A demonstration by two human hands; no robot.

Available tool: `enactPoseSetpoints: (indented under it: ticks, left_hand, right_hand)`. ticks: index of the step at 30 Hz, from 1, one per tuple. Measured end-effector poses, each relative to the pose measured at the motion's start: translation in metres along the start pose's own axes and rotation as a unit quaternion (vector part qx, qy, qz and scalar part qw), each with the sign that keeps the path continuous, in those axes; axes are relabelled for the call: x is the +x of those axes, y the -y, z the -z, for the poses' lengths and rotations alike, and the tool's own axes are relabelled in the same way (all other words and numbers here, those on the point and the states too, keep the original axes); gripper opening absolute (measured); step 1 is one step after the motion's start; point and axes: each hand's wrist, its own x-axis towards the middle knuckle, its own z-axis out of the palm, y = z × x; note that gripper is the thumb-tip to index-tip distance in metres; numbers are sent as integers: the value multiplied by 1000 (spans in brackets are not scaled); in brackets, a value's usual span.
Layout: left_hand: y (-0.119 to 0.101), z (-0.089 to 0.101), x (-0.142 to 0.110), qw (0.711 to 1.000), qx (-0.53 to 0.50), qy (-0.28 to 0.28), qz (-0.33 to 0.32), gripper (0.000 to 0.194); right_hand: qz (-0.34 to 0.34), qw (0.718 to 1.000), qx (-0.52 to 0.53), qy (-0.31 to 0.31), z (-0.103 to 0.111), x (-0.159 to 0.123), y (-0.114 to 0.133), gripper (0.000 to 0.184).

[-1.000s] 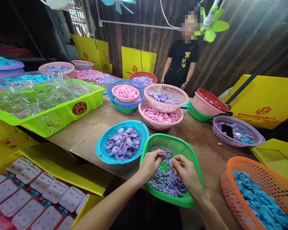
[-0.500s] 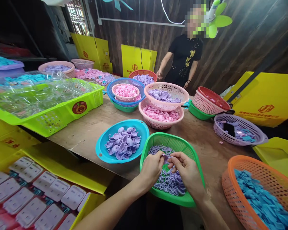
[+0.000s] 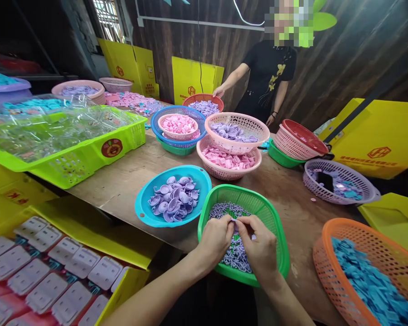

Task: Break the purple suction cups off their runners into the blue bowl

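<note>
Far left: lime crate of clear plastic bags on the desk; below it, open yellow carton with rows of packs. Then blue basin, heap of lilac cup-shaped parts inside. Left hand: fingers closed, pinching a lilac piece above the green basket, which holds small lilac bits. Co-worker's hand at the rim of the red basket, back of desk. Two pink baskets stacked behind the green one. Right hand: fingertips pinched on the same piece, mostly covering it; can't tell its exact shape. Right end: orange basket, teal parts inside.
</note>
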Motion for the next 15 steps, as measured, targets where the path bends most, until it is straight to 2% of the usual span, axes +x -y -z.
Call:
enactPoseSetpoints:
  ticks: [4, 7, 13, 15]
  left_hand:
    - [0, -5, -2, 998, 64, 1, 6, 25]
    - [2, -8, -5, 996, 93, 5, 4, 25]
    - [5, -12, -9, 995, 102, 1, -10, 25]
    - [9, -9, -8, 994, 104, 9, -4, 26]
  right_hand:
    - [43, 997, -57, 1, -4, -3, 2, 16]
    - [52, 996, -72, -4, -7, -4, 4, 16]
    - [28, 999, -35, 6, -15, -5, 12, 19]
    - [15, 999, -7, 35, -16, 1, 11, 21]
